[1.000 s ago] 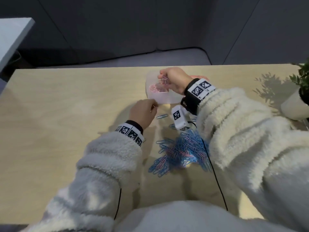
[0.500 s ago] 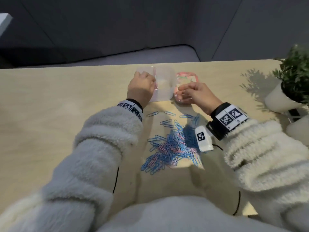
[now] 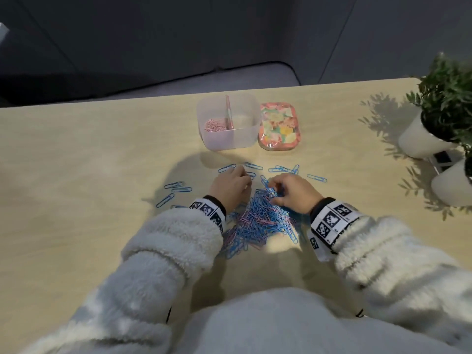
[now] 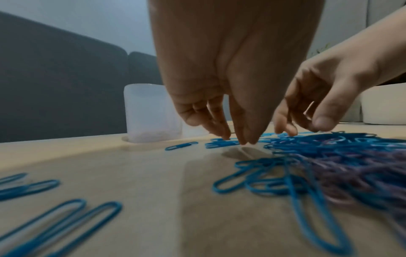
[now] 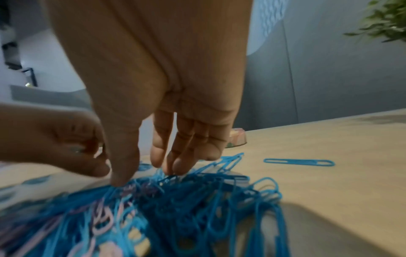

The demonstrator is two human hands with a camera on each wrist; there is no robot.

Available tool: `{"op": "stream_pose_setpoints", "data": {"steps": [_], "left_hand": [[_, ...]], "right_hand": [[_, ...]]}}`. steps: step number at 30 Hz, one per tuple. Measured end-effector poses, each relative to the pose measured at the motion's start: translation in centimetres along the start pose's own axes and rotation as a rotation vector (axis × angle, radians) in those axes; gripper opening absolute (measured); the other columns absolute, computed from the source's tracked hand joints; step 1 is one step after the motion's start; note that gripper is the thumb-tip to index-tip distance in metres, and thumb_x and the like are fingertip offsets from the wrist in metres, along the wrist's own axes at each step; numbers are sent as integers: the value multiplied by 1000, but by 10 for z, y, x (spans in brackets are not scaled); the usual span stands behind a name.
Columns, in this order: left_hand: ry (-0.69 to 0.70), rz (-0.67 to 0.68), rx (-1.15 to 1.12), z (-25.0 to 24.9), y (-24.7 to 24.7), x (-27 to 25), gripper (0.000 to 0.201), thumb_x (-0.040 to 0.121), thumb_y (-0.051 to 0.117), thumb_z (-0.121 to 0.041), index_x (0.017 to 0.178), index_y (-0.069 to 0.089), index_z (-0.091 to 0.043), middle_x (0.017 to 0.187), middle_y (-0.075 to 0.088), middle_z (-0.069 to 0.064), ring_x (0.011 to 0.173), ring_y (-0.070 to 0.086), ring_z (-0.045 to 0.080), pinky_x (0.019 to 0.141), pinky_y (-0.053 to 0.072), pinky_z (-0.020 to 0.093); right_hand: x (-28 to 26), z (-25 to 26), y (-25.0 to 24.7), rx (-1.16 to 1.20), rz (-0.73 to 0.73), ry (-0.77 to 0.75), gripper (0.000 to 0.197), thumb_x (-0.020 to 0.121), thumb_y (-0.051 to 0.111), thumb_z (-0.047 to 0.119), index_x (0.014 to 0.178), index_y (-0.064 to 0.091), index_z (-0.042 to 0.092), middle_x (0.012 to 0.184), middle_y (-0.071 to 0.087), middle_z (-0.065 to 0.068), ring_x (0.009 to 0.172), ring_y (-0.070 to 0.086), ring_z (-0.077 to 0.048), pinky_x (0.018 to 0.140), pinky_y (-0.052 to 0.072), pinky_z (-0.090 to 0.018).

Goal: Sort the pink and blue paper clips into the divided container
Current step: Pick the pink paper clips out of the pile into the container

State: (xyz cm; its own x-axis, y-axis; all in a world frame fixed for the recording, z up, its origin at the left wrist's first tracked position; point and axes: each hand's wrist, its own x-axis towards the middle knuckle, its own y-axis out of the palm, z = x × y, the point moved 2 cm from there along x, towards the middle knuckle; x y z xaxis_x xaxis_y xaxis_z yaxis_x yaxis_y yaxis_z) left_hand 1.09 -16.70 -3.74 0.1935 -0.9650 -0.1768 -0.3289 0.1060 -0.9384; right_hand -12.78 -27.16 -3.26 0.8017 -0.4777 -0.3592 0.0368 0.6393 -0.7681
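Divided container (image 3: 228, 123) sits upright at the far side of the tabletop (image 3: 76, 175). Left compartment holds a small batch of pink clips (image 3: 215, 125); right compartment looks empty, no blue inside as far as I can see. So pink is started, blue not begun.

Bulk of the work is left: mixed pile (image 3: 258, 221) of blue and pink clips lies near the tabletop's front edge, between both wrists, mostly blue on top with pink threaded through. Loose blue clips (image 3: 176, 187) are scattered around it, some toward the container, some off to the left.

Left hand (image 3: 231, 186) is at the pile's far-left edge, fingers (image 4: 222, 132) pointing down, tips drawn close and touching the tabletop among blue clips; can't tell if a clip is pinched. Right hand (image 3: 291, 192) is over the pile's far end, fingers (image 5: 175, 161) slightly apart, tips dipping into the tangle, nothing clearly gripped.

Floral tin (image 3: 279, 126) stands just beside the container on its right. Potted plants (image 3: 444, 111) at the right edge, well apart.

Estimate: early stage, small fraction done.
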Motion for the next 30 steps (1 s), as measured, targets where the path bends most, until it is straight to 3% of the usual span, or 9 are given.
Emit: {"op": "stream_pose_setpoints", "data": {"steps": [3, 7, 12, 15, 17, 20, 23, 28, 30], "left_hand": [[6, -4, -78, -10, 8, -10, 30, 90, 51, -33, 112, 59, -14, 115, 54, 10, 106, 52, 28, 88, 42, 39], [121, 79, -33, -21, 22, -18, 36, 86, 57, -34, 118, 55, -17, 117, 54, 9, 106, 53, 30, 88, 42, 41], [117, 28, 38, -8, 16, -29, 22, 89, 52, -33, 105, 62, -21, 117, 53, 3, 104, 52, 25, 84, 38, 35], [66, 11, 32, -5, 9, -28, 22, 89, 51, -35, 100, 64, -22, 116, 53, 1, 106, 50, 23, 88, 38, 35], [68, -5, 13, -12, 4, -18, 21, 89, 51, -30, 101, 64, -20, 115, 56, 3, 109, 50, 25, 90, 37, 37], [124, -3, -10, -30, 2, 0, 21, 91, 50, -26, 106, 63, -20, 115, 58, 4, 111, 50, 26, 91, 37, 37], [145, 61, 25, -40, 8, 13, 21, 93, 49, -26, 107, 63, -18, 117, 58, 5, 111, 51, 26, 90, 37, 36], [123, 91, -23, -31, 13, 16, 16, 88, 55, -20, 100, 64, -15, 109, 61, 7, 105, 57, 26, 84, 41, 36], [93, 88, -50, -25, 12, 12, 15, 88, 55, -17, 99, 62, -12, 106, 63, 9, 102, 58, 28, 84, 41, 38]], "right_hand": [[-1, -4, 5, -1, -7, 3, 25, 75, 70, 10, 78, 48, 22, 77, 51, 0, 71, 46, -20, 67, 33, -26], [-6, -17, -1, 161, -100, 48, 22, 76, 64, -1, 75, 53, 18, 72, 54, -2, 68, 48, -19, 62, 35, -23], [-15, -39, -18, 157, -208, 107, 9, 79, 64, 1, 75, 59, 8, 70, 55, -2, 71, 49, -21, 65, 32, -24], [-18, -46, -23, 219, -266, 143, 23, 80, 63, 3, 66, 50, 16, 62, 50, 6, 69, 48, -21, 65, 30, -24], [-19, -48, -23, 260, -299, 168, 23, 81, 62, 3, 65, 52, 16, 66, 54, -1, 72, 51, -22, 67, 33, -25], [-21, -48, -23, 129, -358, 178, 4, 80, 63, 8, 83, 65, 8, 89, 63, -9, 90, 56, -30, 77, 39, -30], [-23, -40, -17, -40, -355, 118, 16, 81, 61, 11, 96, 67, 13, 104, 60, -8, 102, 47, -30, 84, 36, -32], [-21, -20, 6, -94, -169, 24, 13, 83, 62, 18, 95, 65, 15, 100, 62, -6, 101, 49, -26, 83, 40, -35], [-19, -20, 8, -67, -180, 25, 4, 83, 62, 16, 86, 63, 14, 95, 62, -7, 97, 51, -26, 81, 41, -35]]}}
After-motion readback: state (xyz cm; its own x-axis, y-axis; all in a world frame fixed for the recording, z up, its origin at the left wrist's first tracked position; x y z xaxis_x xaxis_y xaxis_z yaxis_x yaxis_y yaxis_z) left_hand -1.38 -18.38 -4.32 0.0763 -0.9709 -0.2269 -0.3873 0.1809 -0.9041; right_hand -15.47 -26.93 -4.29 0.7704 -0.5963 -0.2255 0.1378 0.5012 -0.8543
